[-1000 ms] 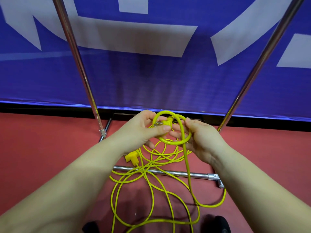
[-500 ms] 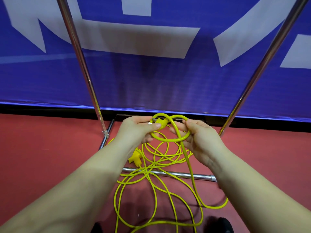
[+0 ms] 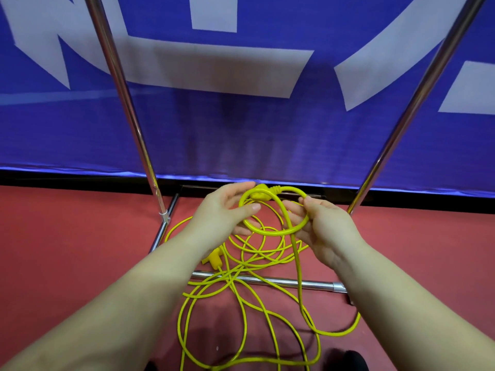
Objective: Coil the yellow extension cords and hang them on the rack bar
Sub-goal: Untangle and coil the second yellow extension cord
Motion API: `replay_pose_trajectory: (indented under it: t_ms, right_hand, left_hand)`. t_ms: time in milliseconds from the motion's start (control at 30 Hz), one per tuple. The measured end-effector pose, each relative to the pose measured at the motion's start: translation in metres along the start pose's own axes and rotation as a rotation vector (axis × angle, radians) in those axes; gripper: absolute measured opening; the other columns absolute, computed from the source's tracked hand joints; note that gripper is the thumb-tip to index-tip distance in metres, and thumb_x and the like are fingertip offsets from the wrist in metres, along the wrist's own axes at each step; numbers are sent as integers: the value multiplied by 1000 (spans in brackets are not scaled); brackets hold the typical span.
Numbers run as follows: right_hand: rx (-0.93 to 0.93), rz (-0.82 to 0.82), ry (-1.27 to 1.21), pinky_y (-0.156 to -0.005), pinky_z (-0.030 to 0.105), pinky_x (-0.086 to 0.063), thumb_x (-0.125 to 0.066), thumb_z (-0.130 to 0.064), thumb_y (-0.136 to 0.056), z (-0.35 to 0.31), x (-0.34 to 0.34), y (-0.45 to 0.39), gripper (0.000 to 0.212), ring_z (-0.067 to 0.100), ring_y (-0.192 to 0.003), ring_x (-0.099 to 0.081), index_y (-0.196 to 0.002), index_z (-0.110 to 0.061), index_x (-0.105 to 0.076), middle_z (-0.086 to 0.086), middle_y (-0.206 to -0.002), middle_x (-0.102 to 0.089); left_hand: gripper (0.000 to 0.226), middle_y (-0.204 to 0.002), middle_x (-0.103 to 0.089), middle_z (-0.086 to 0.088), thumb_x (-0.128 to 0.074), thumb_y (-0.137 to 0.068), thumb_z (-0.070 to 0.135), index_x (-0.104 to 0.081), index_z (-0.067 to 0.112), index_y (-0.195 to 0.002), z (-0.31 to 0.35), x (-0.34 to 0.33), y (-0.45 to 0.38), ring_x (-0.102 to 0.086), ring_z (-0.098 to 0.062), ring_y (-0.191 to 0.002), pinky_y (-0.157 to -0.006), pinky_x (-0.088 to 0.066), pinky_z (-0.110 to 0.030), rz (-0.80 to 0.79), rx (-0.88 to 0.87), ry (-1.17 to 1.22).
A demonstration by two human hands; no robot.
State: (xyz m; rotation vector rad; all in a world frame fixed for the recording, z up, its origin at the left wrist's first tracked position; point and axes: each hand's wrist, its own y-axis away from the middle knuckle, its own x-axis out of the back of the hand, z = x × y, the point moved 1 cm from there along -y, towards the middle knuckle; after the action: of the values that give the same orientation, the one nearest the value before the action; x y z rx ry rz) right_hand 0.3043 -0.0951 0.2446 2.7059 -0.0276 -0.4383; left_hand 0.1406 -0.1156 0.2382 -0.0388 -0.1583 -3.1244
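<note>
A yellow extension cord forms one small loop (image 3: 270,232) held up between my hands, with its yellow plug end (image 3: 259,194) at the top of the loop. My left hand (image 3: 222,212) pinches the loop's left side, thumb over the cord and fingers behind it. My right hand (image 3: 324,228) grips the right side, where the strand crosses and drops to the floor. The rest of the cord lies in a loose tangle (image 3: 241,293) on the red floor below, with a second yellow plug (image 3: 214,259) under my left wrist.
The chrome rack stands in front of me: left upright (image 3: 120,89), right upright (image 3: 417,97) and a low base bar (image 3: 316,284) that the cord lies across. Its top bar is out of view. A blue banner (image 3: 254,129) closes off the back.
My hands have drawn slightly apart and the held loop has opened wider. The tangle on the floor has not moved.
</note>
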Motion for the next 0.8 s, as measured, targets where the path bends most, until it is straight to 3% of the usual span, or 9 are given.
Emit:
replay_pose_trajectory:
  t_ms: [100, 200, 333, 400, 467, 533, 633, 733, 800]
  right_hand:
    - [-22, 53, -88, -60, 28, -56, -33, -13, -102, -2, 6, -5, 16, 18, -72, -67, -110, -9, -45, 13, -101, -63]
    - [-6, 63, -135, -55, 24, -57, -33, -11, -101, -7, 11, -7, 19, 18, -75, -66, -116, -6, -44, 9, -94, -65]
    - [114, 98, -42, -49, 21, -55, -40, -12, -100, -10, 12, -9, 11, 10, -65, -68, -107, -8, -46, 5, -89, -66]
    - [184, 104, 30, -48, 18, -53, -43, -13, -99, -11, 11, -9, 7, 5, -55, -66, -102, -10, -49, 4, -87, -67]
    - [246, 93, 130, -47, 16, -50, -45, -14, -98, -11, 10, -8, 8, 2, -46, -60, -96, -12, -53, 3, -80, -66]
    - [293, 83, 236, -47, 18, -46, -47, -13, -97, -11, 9, -9, 10, 2, -40, -53, -92, -13, -56, 1, -73, -63]
    - [354, 61, 407, -53, 26, -41, -51, -13, -95, -11, 11, -9, 16, 2, -39, -46, -81, -17, -58, -2, -63, -57]
    - [401, -108, 629, -51, 24, -42, -54, -14, -93, -11, 9, -4, 18, 2, -41, -43, -77, -20, -60, -6, -59, -53]
    - [443, -230, 786, -48, 17, -37, -56, -17, -92, -10, 4, 1, 18, -1, -42, -43, -77, -25, -62, -8, -58, -55]
  left_hand:
    - [24, -91, -68, 3, -57, -90, 4, -61, 20, -107, 0, -3, 2, -70, -11, -66, -59, -57, -22, -7, 16, 53]
    - [13, -90, -67, -4, -56, -90, 2, -59, 14, -95, -7, 2, -3, -69, -16, -66, -57, -58, -23, 143, 183, 195]
    - [11, -74, -65, -11, -49, -92, -4, -53, 0, -83, -19, -1, -5, -66, -18, -47, -46, -54, -22, 214, 568, 476]
    - [12, -70, -65, -14, -48, -92, -3, -53, -2, -81, -22, -4, -4, -65, -20, -43, -45, -54, -25, 157, 637, 455]
    - [7, -85, -58, -15, -54, -91, 1, -55, -3, -96, -21, -7, -2, -67, -22, -50, -51, -57, -30, 123, 649, 372]
    - [47, -113, -54, -12, -65, -86, 13, -45, 5, -129, -22, -5, -4, -68, -26, -86, -79, -54, -38, 175, 552, 186]
    - [76, -152, -29, -4, -65, -85, 31, -22, 24, -147, -13, 2, -6, -31, -18, -138, -109, -24, -29, 318, 173, -279]
    - [63, -152, -25, 8, -59, -88, 36, -30, 32, -144, -5, 2, -1, -19, -5, -142, -108, -15, -17, 168, -218, -511]
    - [40, -128, -54, 12, -56, -89, 36, -49, 32, -129, -6, -1, -1, -48, 3, -120, -96, -33, -9, -22, -242, -522]
